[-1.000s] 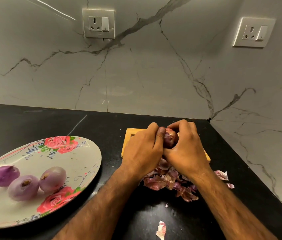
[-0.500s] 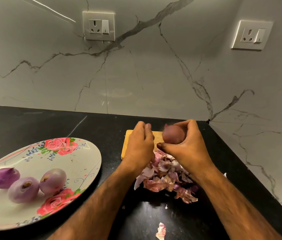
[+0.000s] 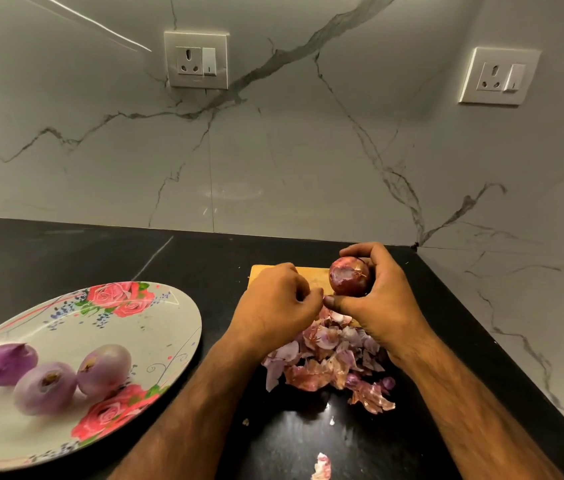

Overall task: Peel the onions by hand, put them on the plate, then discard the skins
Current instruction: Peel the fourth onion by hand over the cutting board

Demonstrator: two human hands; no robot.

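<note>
While the right hand (image 3: pixel 381 306) curls its fingers round a partly peeled onion (image 3: pixel 349 279), the left hand (image 3: pixel 273 306) sits just beside it, fingers curled; whether they pinch skin is unclear. Beneath lie the skins (image 3: pixel 329 362); leftward, the plate (image 3: pixel 117 337) holds three peeled onions (image 3: pixel 103 368).

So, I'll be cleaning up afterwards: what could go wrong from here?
The half-peeled onion sits in the grip of the right hand alone; it might slip and roll away. The loose skins lie heaped by the cutting board, and a stray scrap lies nearer the front, so some may drop when gathered.
</note>
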